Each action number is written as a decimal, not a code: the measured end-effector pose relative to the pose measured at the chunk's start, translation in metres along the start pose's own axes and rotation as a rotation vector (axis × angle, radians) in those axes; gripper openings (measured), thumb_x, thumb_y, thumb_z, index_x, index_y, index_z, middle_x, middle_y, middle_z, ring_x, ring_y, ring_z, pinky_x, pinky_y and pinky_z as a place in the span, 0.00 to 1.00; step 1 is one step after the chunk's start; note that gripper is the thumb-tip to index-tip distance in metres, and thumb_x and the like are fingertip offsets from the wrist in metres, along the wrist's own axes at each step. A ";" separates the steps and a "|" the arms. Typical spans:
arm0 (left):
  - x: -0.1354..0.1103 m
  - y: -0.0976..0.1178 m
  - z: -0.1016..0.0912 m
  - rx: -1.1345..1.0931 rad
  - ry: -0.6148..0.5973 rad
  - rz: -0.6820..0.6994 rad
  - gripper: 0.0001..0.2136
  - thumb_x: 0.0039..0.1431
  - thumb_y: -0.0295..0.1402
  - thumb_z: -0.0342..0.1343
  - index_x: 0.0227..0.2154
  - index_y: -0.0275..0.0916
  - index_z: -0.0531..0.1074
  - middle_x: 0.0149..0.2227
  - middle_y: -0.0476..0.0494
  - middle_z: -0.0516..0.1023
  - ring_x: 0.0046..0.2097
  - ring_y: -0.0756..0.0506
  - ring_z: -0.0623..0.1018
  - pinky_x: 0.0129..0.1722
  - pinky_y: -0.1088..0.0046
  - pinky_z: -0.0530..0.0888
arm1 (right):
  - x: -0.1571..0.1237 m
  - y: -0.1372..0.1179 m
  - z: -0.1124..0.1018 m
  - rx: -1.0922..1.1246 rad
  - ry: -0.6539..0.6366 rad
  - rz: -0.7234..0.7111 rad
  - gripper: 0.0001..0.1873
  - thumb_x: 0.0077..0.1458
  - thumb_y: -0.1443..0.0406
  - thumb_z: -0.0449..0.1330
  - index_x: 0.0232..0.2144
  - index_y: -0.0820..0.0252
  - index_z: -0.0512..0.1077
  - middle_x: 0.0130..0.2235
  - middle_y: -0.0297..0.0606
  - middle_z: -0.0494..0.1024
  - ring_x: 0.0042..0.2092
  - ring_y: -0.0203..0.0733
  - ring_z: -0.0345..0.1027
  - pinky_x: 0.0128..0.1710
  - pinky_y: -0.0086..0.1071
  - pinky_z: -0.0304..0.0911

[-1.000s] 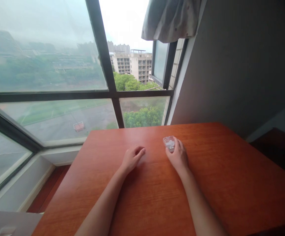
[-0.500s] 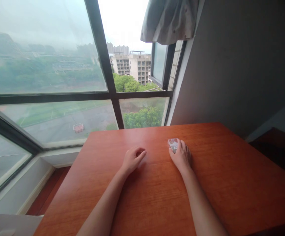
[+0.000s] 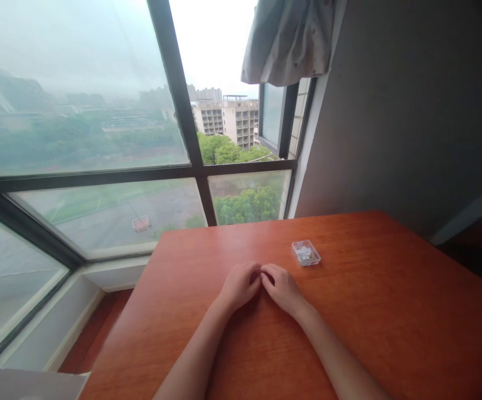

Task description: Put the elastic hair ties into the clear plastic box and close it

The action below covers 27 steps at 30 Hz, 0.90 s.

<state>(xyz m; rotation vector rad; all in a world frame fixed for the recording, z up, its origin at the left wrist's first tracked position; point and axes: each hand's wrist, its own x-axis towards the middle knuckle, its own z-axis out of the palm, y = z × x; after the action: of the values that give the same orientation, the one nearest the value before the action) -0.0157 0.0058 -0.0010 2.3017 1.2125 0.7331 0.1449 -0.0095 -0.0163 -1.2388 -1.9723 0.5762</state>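
Our L hand point(image 3: 241, 284) & R hand point(image 3: 281, 285) now meet at the fingertips; can't tell if anything's pinched btwn. We've let go of the clear plastic box point(image 3: 306, 253), on the wood-grain table point(image 3: 374, 311) beyond R hand, freeing both.

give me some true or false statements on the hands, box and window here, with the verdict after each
1. The box lies on the table. True.
2. The left hand and right hand are close together at their fingertips. True.
3. The right hand is gripping the box. False: the box sits apart from it.
4. The curtain hangs at the window. True.
5. The box is to the left of the left hand. False: it is to the right of it.
6. The box is opaque. False: it is see-through, with small things inside.
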 end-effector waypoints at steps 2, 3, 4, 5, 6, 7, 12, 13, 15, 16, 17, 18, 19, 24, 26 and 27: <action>0.000 -0.001 0.001 0.014 0.001 -0.003 0.05 0.55 0.27 0.50 0.32 0.39 0.69 0.32 0.46 0.75 0.33 0.47 0.72 0.34 0.74 0.65 | 0.000 0.001 -0.001 0.010 -0.002 0.003 0.10 0.58 0.70 0.51 0.35 0.57 0.72 0.37 0.37 0.77 0.39 0.41 0.69 0.42 0.33 0.63; 0.000 -0.002 0.001 0.017 0.003 -0.004 0.04 0.55 0.27 0.50 0.32 0.39 0.69 0.32 0.46 0.75 0.33 0.47 0.72 0.34 0.74 0.65 | 0.001 0.002 -0.002 0.013 -0.002 0.004 0.10 0.58 0.70 0.51 0.35 0.57 0.72 0.37 0.37 0.77 0.39 0.41 0.69 0.42 0.33 0.63; 0.000 -0.002 0.002 0.019 0.004 -0.006 0.04 0.55 0.27 0.50 0.32 0.39 0.69 0.32 0.46 0.75 0.33 0.47 0.72 0.34 0.74 0.65 | 0.001 0.002 -0.002 0.015 -0.002 0.006 0.10 0.58 0.70 0.51 0.35 0.57 0.72 0.37 0.37 0.77 0.39 0.41 0.69 0.42 0.33 0.63; -0.001 -0.002 0.002 0.020 0.004 -0.008 0.04 0.56 0.27 0.49 0.32 0.39 0.69 0.32 0.46 0.75 0.33 0.47 0.72 0.34 0.74 0.65 | 0.001 0.002 -0.001 0.016 -0.001 0.008 0.10 0.58 0.70 0.51 0.35 0.57 0.72 0.37 0.37 0.77 0.39 0.41 0.69 0.42 0.33 0.63; -0.001 -0.003 0.002 0.021 0.004 -0.009 0.04 0.55 0.27 0.50 0.32 0.39 0.69 0.32 0.46 0.75 0.33 0.47 0.72 0.34 0.74 0.65 | 0.001 0.002 -0.001 0.016 -0.002 0.011 0.10 0.58 0.70 0.51 0.35 0.57 0.72 0.37 0.37 0.77 0.40 0.41 0.70 0.42 0.33 0.63; -0.001 -0.003 0.002 0.022 0.003 -0.010 0.04 0.55 0.27 0.50 0.32 0.39 0.69 0.32 0.46 0.75 0.34 0.47 0.72 0.34 0.74 0.65 | 0.002 0.002 0.000 0.016 -0.004 0.015 0.10 0.58 0.70 0.51 0.35 0.57 0.72 0.37 0.37 0.77 0.40 0.41 0.70 0.42 0.33 0.63; -0.001 -0.004 0.002 0.022 0.003 -0.009 0.06 0.54 0.26 0.49 0.34 0.39 0.69 0.33 0.46 0.76 0.34 0.47 0.72 0.35 0.74 0.65 | 0.003 0.001 0.001 0.018 -0.008 0.027 0.10 0.58 0.70 0.51 0.35 0.57 0.72 0.37 0.37 0.77 0.39 0.42 0.70 0.41 0.33 0.63; 0.000 -0.004 0.002 0.022 0.003 -0.011 0.06 0.54 0.26 0.49 0.34 0.39 0.69 0.33 0.46 0.76 0.34 0.47 0.72 0.35 0.74 0.65 | 0.003 0.001 0.001 0.019 -0.008 0.026 0.10 0.58 0.70 0.50 0.35 0.57 0.72 0.36 0.37 0.77 0.39 0.41 0.70 0.41 0.33 0.63; 0.000 -0.005 0.002 0.023 0.002 -0.015 0.06 0.54 0.26 0.49 0.33 0.39 0.69 0.33 0.46 0.76 0.34 0.47 0.72 0.35 0.74 0.65 | 0.003 0.001 0.001 0.019 -0.009 0.025 0.11 0.58 0.70 0.50 0.35 0.57 0.72 0.36 0.37 0.77 0.39 0.41 0.70 0.41 0.33 0.63; 0.000 -0.005 0.002 0.024 0.003 -0.017 0.05 0.54 0.26 0.50 0.33 0.39 0.69 0.34 0.46 0.76 0.35 0.47 0.72 0.35 0.74 0.65 | 0.003 0.001 0.001 0.018 -0.009 0.026 0.11 0.58 0.70 0.50 0.35 0.57 0.72 0.36 0.37 0.77 0.39 0.41 0.70 0.41 0.33 0.63; 0.000 -0.005 0.002 0.025 0.005 -0.019 0.05 0.54 0.26 0.50 0.33 0.39 0.69 0.34 0.46 0.76 0.35 0.47 0.72 0.35 0.74 0.65 | 0.002 0.001 0.001 0.016 -0.010 0.026 0.11 0.58 0.70 0.50 0.35 0.57 0.72 0.36 0.37 0.77 0.39 0.41 0.70 0.41 0.33 0.63; 0.000 -0.005 0.002 0.026 0.006 -0.019 0.05 0.54 0.26 0.50 0.33 0.39 0.69 0.34 0.46 0.76 0.34 0.47 0.72 0.35 0.74 0.65 | 0.002 0.001 0.001 0.014 -0.010 0.026 0.11 0.58 0.70 0.50 0.35 0.57 0.72 0.36 0.37 0.77 0.39 0.41 0.70 0.41 0.33 0.63; 0.000 -0.005 0.002 0.028 0.005 -0.018 0.05 0.54 0.27 0.50 0.33 0.39 0.69 0.33 0.46 0.76 0.34 0.47 0.72 0.35 0.74 0.65 | 0.002 0.001 0.001 0.012 -0.010 0.026 0.11 0.58 0.70 0.50 0.35 0.57 0.72 0.36 0.37 0.77 0.39 0.41 0.70 0.41 0.33 0.63; 0.001 -0.005 0.002 0.032 -0.014 -0.010 0.06 0.55 0.27 0.49 0.34 0.39 0.70 0.33 0.46 0.76 0.34 0.47 0.72 0.35 0.74 0.65 | 0.002 0.001 0.001 0.011 -0.008 0.029 0.11 0.58 0.70 0.50 0.35 0.57 0.72 0.36 0.37 0.77 0.39 0.41 0.70 0.41 0.33 0.63; 0.001 -0.005 0.002 0.035 -0.011 -0.013 0.06 0.55 0.27 0.49 0.34 0.39 0.69 0.33 0.46 0.76 0.34 0.47 0.72 0.35 0.74 0.65 | 0.002 0.000 0.001 0.007 -0.011 0.033 0.11 0.58 0.70 0.50 0.36 0.57 0.72 0.37 0.37 0.77 0.39 0.41 0.70 0.41 0.33 0.63; 0.001 -0.005 0.002 0.036 -0.009 -0.014 0.05 0.55 0.27 0.49 0.33 0.39 0.69 0.33 0.46 0.76 0.34 0.47 0.72 0.35 0.74 0.65 | 0.002 0.000 0.001 0.005 -0.014 0.034 0.11 0.58 0.70 0.50 0.36 0.57 0.72 0.37 0.38 0.77 0.39 0.41 0.70 0.41 0.33 0.63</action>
<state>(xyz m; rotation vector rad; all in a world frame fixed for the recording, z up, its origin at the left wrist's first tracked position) -0.0164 0.0089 -0.0054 2.3213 1.2458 0.7006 0.1432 -0.0074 -0.0160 -1.2708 -1.9629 0.6079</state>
